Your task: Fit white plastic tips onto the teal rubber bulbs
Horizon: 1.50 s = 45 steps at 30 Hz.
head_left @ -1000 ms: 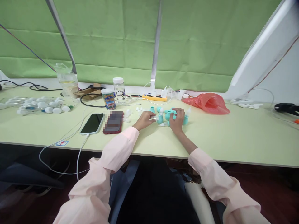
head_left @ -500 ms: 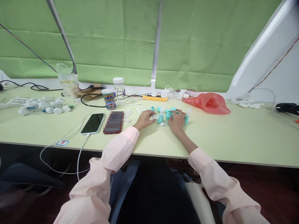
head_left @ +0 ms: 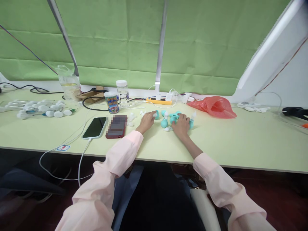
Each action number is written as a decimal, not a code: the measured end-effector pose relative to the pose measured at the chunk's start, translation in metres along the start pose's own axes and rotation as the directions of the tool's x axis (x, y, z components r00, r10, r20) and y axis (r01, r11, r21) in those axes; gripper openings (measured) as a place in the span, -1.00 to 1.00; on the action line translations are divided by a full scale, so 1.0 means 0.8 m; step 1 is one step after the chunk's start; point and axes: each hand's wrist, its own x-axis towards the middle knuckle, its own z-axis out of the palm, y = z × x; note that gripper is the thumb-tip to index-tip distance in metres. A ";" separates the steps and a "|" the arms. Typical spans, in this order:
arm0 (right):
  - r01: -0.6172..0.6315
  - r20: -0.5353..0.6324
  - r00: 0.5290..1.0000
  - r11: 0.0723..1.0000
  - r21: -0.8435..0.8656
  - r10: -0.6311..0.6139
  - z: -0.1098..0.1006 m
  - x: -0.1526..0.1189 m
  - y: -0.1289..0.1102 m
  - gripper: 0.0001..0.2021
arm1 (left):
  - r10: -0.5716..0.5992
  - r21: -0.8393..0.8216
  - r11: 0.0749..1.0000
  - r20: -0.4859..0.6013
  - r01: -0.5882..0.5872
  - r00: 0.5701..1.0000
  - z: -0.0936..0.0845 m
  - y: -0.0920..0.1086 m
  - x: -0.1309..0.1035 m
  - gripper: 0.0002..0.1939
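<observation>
Several small teal bulbs stand and lie close together at the middle of the table. One teal bulb (head_left: 164, 123) stands upright with a white nozzle on top, and a white nozzle (head_left: 167, 129) lies in front of it. My left hand (head_left: 146, 122) is at the left of the group, its fingertips closed on a small white piece beside another teal bulb (head_left: 157, 115). My right hand (head_left: 181, 125) rests among the bulbs on the right, fingers bent and apart, next to an open-necked teal bulb (head_left: 173, 119). A nozzle-topped bulb (head_left: 191, 124) stands right of it.
Two phones, a patterned cup (head_left: 112, 102) and a lidded bottle (head_left: 123, 94) are on the left. A yellow power strip (head_left: 158, 101) lies behind the bulbs, a red plastic bag (head_left: 214, 107) to the right. White cables trail over the front edge.
My left hand has moved slightly back and left, from the nozzle-topped bulb towards the rear left bulb. My right hand has stayed nearly in place.
</observation>
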 end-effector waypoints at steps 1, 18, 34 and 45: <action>0.003 -0.009 1.000 1.000 0.004 -0.002 0.000 0.000 0.000 -0.60 | 0.009 0.012 1.000 -0.009 -0.009 1.000 0.002 -0.001 0.003 -0.64; -0.027 -0.015 1.000 1.000 0.001 0.027 -0.001 -0.002 -0.008 -0.61 | 0.106 0.187 0.974 0.100 -0.124 0.989 0.024 0.001 0.021 -0.72; 0.449 -0.137 0.890 0.790 0.416 -0.434 -0.008 -0.017 -0.017 -0.79 | 0.095 -0.142 0.987 0.162 -0.072 0.982 -0.036 -0.010 0.023 -0.79; 0.412 0.036 0.884 0.816 0.406 -0.465 -0.011 -0.028 -0.027 -0.64 | 0.201 -0.543 0.840 0.334 0.014 0.921 -0.046 0.019 0.008 -0.74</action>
